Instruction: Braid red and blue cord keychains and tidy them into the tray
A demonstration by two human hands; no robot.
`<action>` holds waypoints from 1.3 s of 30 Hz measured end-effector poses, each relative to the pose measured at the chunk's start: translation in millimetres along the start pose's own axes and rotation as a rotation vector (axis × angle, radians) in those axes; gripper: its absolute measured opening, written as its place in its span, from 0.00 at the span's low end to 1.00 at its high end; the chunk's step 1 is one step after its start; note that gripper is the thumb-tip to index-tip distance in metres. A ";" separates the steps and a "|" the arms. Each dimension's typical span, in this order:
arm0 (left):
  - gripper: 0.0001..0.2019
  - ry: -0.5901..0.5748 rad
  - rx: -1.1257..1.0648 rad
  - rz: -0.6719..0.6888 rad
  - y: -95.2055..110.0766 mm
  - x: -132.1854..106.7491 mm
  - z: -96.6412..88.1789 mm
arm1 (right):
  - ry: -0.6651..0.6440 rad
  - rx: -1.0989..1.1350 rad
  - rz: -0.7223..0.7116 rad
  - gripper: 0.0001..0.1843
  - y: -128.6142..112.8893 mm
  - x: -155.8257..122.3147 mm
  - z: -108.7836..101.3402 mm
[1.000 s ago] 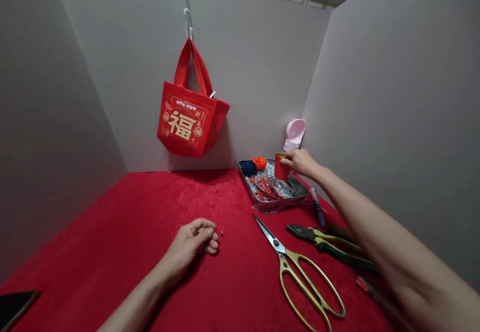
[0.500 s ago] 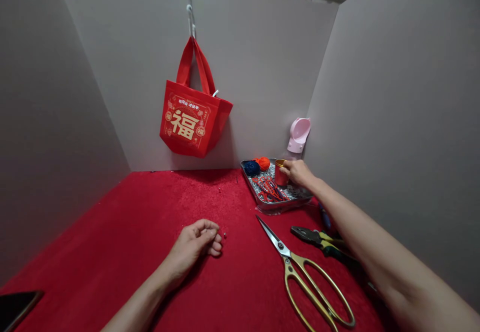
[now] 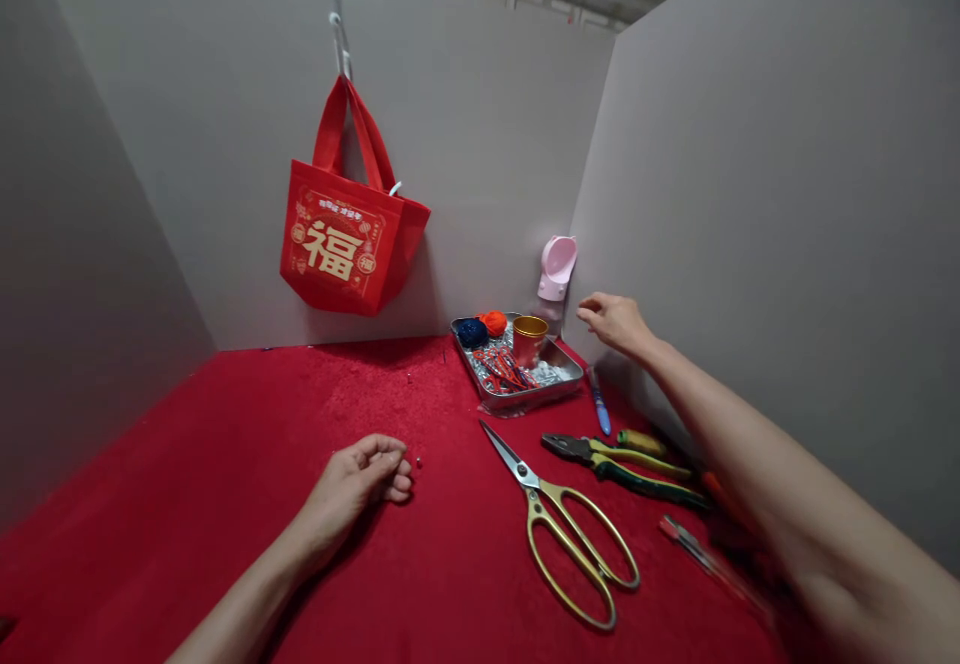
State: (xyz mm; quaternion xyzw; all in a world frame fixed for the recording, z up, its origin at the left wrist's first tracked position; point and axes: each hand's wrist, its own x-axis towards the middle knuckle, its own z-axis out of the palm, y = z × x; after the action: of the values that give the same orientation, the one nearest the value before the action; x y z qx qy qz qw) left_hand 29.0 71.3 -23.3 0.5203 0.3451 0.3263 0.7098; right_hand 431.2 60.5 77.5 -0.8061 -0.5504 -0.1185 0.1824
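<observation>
My left hand (image 3: 367, 472) rests on the red cloth with its fingers curled and the thumb pressed to the index finger. Whatever lies between those fingertips, if anything, is hidden. Just right of them sits a tiny bead-like piece (image 3: 419, 462). My right hand (image 3: 615, 322) is raised in front of the right-hand panel, its fingers apart and holding nothing. To its left, a red cup with a gold rim (image 3: 529, 340) stands upright in a metal tray (image 3: 517, 402). The tray also holds a navy yarn ball (image 3: 472, 333), an orange yarn ball (image 3: 493, 323) and tangled red and dark cords (image 3: 504, 371).
Gold-handled scissors (image 3: 559, 519) lie mid-right on the cloth. Pliers (image 3: 622, 464), a blue pen-like tool (image 3: 600, 404) and a clear-handled tool (image 3: 697, 547) lie further right. A red bag (image 3: 349, 239) hangs on the back panel; a pink holder (image 3: 557, 266) is in the corner.
My right hand has let go of the red cup and moved up and right, away from the tray. The view has shifted right. My left hand keeps its pose.
</observation>
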 end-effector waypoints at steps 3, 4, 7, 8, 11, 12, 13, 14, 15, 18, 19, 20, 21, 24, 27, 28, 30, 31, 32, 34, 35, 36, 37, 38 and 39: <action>0.13 0.000 0.004 0.003 -1.6 0.9 -1.4 | -0.196 -0.037 0.087 0.11 23.4 -22.9 -6.8; 0.13 -0.003 0.007 0.005 -1.9 0.9 -1.8 | -0.253 -0.050 0.108 0.11 26.0 -32.9 -3.9; 0.13 -0.006 0.011 0.017 -2.3 0.3 -2.3 | -0.363 -0.076 0.146 0.13 20.3 -62.2 15.2; 0.13 0.000 0.011 0.021 -2.4 0.0 -2.3 | -0.384 -0.081 0.153 0.13 16.0 -69.8 22.5; 0.13 0.015 0.013 0.038 -2.9 -1.1 -2.2 | -0.416 -0.093 0.183 0.12 5.8 -82.6 38.9; 0.13 0.014 0.014 0.044 -3.1 -1.4 -2.1 | -0.418 -0.099 0.197 0.11 4.6 -83.8 41.4; 0.14 0.014 0.016 0.048 -3.4 -1.6 -2.1 | -0.415 -0.105 0.211 0.11 4.7 -84.1 42.3; 0.14 0.015 0.016 0.049 -3.7 -1.8 -2.0 | -0.409 -0.111 0.226 0.11 5.7 -83.8 41.9; 0.14 0.016 0.016 0.047 -4.0 -1.8 -1.9 | -0.397 -0.118 0.240 0.12 7.1 -83.4 40.3; 0.15 0.018 0.009 0.033 -4.3 -1.3 -1.8 | -0.324 -0.140 0.257 0.19 9.0 -84.5 31.8; 0.15 0.016 0.006 0.031 -4.3 -1.0 -1.8 | -0.291 -0.145 0.245 0.21 7.3 -85.6 28.5; 0.15 0.013 0.005 0.032 -4.3 -0.8 -1.7 | -0.258 -0.147 0.222 0.23 4.1 -86.8 25.5; 0.15 0.010 0.004 0.032 -4.3 -0.6 -1.7 | -0.231 -0.146 0.186 0.24 -0.6 -87.8 22.8; 0.15 0.001 -0.002 0.036 -4.3 -0.6 -1.9 | -0.201 -0.133 0.038 0.22 -21.3 -86.1 16.8; 0.15 -0.006 -0.008 0.036 -4.7 -0.7 -2.5 | -0.220 -0.154 -0.074 0.20 -43.7 -75.0 15.1; 0.14 -0.010 -0.008 0.035 -4.9 -0.7 -2.8 | -0.229 -0.167 -0.096 0.20 -50.1 -69.9 15.9; 0.14 -0.016 -0.004 0.034 -5.0 -0.7 -3.3 | -0.250 -0.195 -0.124 0.19 -60.8 -59.3 20.2; 0.14 -0.019 -0.002 0.034 -4.9 -0.7 -3.4 | -0.260 -0.208 -0.131 0.18 -65.2 -54.6 23.8; 0.14 -0.020 0.000 0.034 -4.6 -0.7 -3.3 | -0.267 -0.221 -0.134 0.18 -68.9 -50.6 28.1; 0.14 -0.018 0.002 0.031 -3.8 -1.0 -2.9 | -0.273 -0.245 -0.127 0.19 -75.2 -44.9 37.9; 0.14 -0.015 0.003 0.029 -3.3 -1.2 -2.6 | -0.273 -0.255 -0.121 0.19 -77.8 -43.3 42.5; 0.14 -0.013 0.005 0.028 -2.9 -1.4 -2.3 | -0.270 -0.262 -0.117 0.20 -80.0 -42.3 46.2; 0.14 -0.011 0.007 0.026 -2.6 -1.4 -2.0 | -0.266 -0.267 -0.114 0.20 -81.9 -41.9 48.6; 0.14 -0.010 0.009 0.026 -2.5 -1.3 -1.8 | -0.260 -0.269 -0.112 0.21 -83.1 -42.1 49.2; 0.14 -0.009 0.011 0.026 -2.6 -0.9 -1.8 | -0.250 -0.268 -0.109 0.22 -83.4 -42.9 47.7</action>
State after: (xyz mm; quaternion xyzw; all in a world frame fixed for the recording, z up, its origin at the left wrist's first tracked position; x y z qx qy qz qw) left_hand 27.2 70.8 -26.1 0.5301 0.3367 0.3313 0.7042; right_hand 337.4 71.9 31.2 -0.8006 -0.5909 -0.0996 -0.0032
